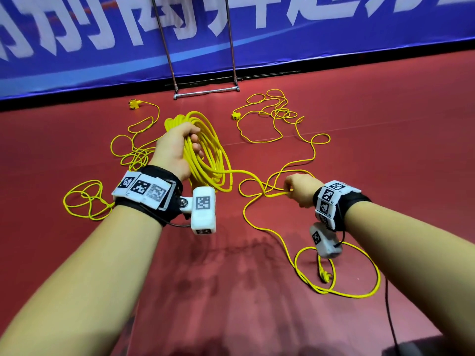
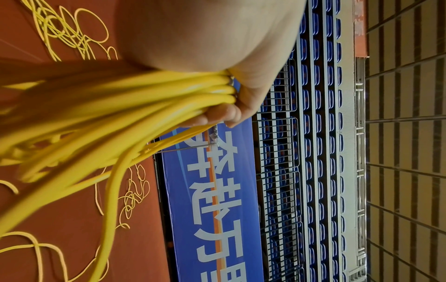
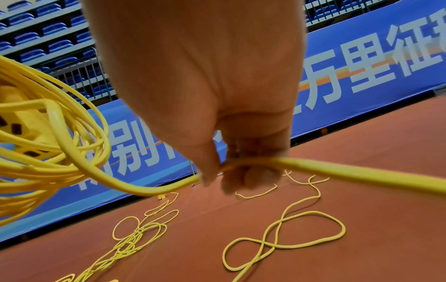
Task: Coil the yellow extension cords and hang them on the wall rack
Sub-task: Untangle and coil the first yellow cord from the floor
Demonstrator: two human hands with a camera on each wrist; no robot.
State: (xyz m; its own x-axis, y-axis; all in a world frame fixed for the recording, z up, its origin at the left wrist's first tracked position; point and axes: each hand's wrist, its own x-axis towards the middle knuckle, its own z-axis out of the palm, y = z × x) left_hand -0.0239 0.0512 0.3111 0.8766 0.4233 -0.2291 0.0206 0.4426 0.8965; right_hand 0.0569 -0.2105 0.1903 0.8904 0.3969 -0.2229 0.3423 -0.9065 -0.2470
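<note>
Red floor — coil in left hand, cord in right hand

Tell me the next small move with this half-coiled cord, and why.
Probably bring the right hand, which pinches the loose strand, over to the left hand and lay another loop onto the coil held there; much cord still trails across the floor.

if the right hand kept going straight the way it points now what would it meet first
Probably the coil that the left hand grips. The right hand, pinching the loose cord, points leftward toward it in the head view, with only open red floor below. Depth is unclear, so it could pass in front.
</note>
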